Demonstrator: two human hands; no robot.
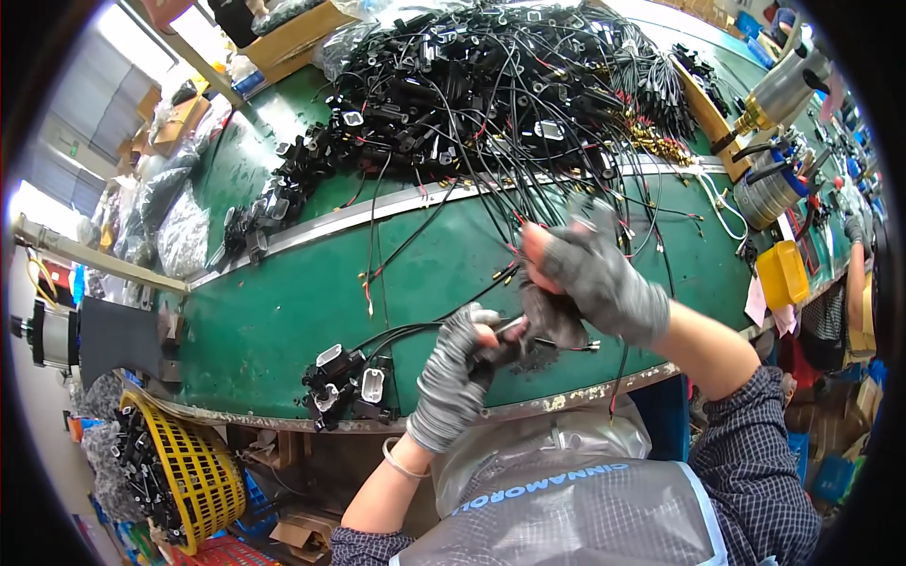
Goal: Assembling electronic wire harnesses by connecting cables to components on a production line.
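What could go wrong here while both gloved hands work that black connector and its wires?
The thin black and red wires run from the right hand into the big tangled pile of black wire harnesses; pulling may drag others along. The finished black connectors with white inserts lie near the green table's worn edge, above the yellow basket, and could slip off.

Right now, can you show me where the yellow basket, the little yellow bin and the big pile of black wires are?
yellow basket [193,472], head view, on its mesh side wall.
yellow bin [782,274], head view, on its front face.
pile of black wires [491,85], head view, middle of the tangle.
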